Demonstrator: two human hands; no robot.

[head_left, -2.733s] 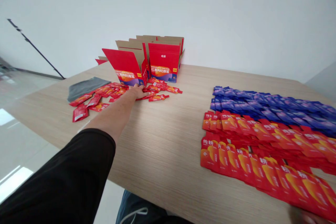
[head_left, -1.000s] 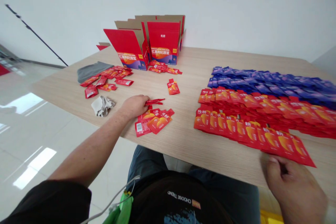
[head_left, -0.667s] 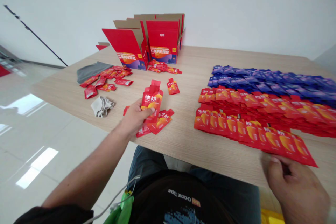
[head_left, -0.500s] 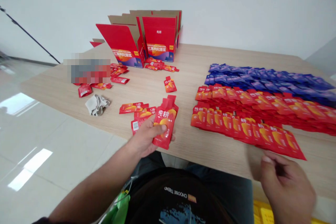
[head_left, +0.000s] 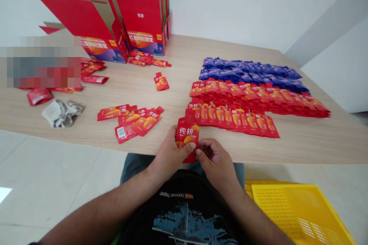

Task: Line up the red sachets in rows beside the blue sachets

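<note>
We grip a red foil sachet (head_left: 187,134) in our left hand (head_left: 169,157) at twelve o'clock, our right hand (head_left: 215,157) pinching its edge. Rows of red sachets (head_left: 230,116) lie at one o'clock on the pale wooden table (head_left: 301,143), and a yellow perforated plastic crate (head_left: 296,210) sits at four o'clock.

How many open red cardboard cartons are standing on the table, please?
2: one carton towards the left of the table, with its flaps spread, and a second carton right beside it. A red flap behind the left one may belong to a third, mostly hidden.
</note>
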